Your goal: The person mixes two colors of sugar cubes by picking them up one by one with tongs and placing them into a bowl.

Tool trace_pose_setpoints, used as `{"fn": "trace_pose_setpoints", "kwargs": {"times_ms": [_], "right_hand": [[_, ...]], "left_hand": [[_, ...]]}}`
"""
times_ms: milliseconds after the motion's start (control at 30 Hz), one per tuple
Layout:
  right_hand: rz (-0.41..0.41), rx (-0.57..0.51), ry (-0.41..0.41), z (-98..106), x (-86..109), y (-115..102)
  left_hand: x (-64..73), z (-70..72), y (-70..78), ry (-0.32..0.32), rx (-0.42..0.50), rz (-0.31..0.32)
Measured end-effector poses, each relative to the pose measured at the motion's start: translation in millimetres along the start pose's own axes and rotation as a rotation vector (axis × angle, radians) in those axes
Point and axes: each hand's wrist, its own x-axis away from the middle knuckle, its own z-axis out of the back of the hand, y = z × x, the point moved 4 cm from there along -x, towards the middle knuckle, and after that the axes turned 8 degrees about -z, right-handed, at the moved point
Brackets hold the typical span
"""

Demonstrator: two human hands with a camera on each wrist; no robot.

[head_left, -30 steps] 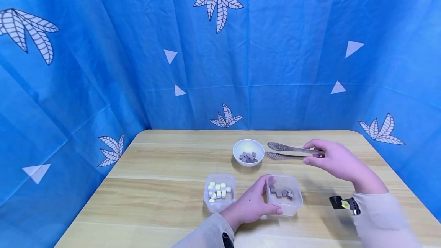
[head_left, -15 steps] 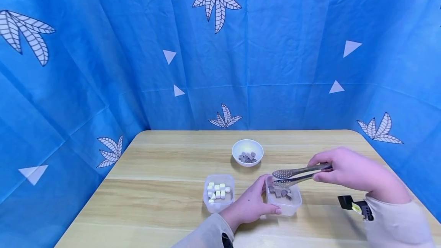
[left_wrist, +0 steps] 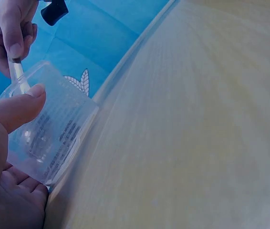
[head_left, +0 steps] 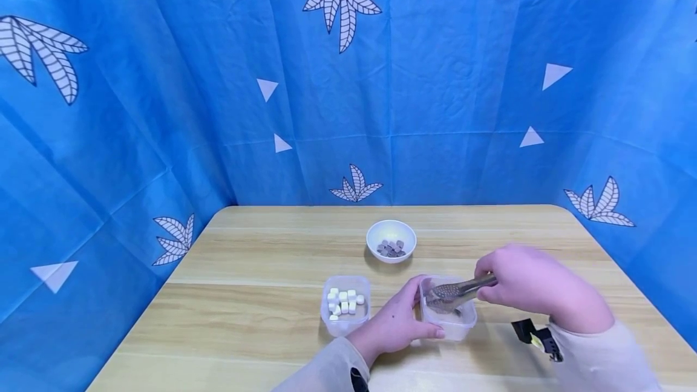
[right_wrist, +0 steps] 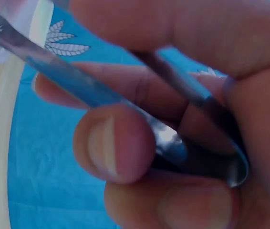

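Observation:
In the head view my right hand [head_left: 523, 280] grips metal tongs [head_left: 468, 286], whose perforated tips reach down into a clear plastic container [head_left: 463, 331]. The right wrist view shows the thumb and fingers wrapped around the bent end of the tongs [right_wrist: 77, 86]. My left hand [head_left: 394, 319] holds that container by its left side, thumb at the front and fingers behind. Brown cubes lie inside it, mostly hidden by the tongs; whether the tips pinch one I cannot tell. In the left wrist view the thumb presses on the container's wall [left_wrist: 54, 124].
A second clear container [head_left: 348, 328] with several white cubes [head_left: 344, 302] stands left of my left hand. Behind the containers is a white bowl [head_left: 392, 225] holding several brown cubes [head_left: 391, 249]. A blue curtain [head_left: 348, 89] hangs along the back and sides of the wooden table [head_left: 245, 295].
My right hand has brought the tongs from beside the bowl toward me and down into the right container. The tongs' arms have come closer together. My left hand has stayed in place.

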Motion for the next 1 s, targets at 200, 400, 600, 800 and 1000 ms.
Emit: {"fn": "trace_pose_setpoints", "kwargs": {"times_ms": [200,400,600,800,1000], "right_hand": [[0.053,0.044,0.024,-6,-3.5,-9],[0.057,-0.017,0.0,-3,-2.6,-1],[0.065,0.01,0.027,-2,-5.1,1],[0.091,0.038,0.051,-3,-8.0,-4],[0.068,0.02,0.023,-2,-5.5,2]], "left_hand": [[-0.1,0.3,0.0,0.002,-0.013,-0.005],[-0.2,0.5,0.0,-0.002,-0.007,-0.015],[-0.3,0.6,0.8,-0.01,0.005,-0.017],[-0.3,0.9,2.4,-0.008,0.007,-0.019],[0.2,0.6,2.9,-0.006,-0.001,0.0]]}}
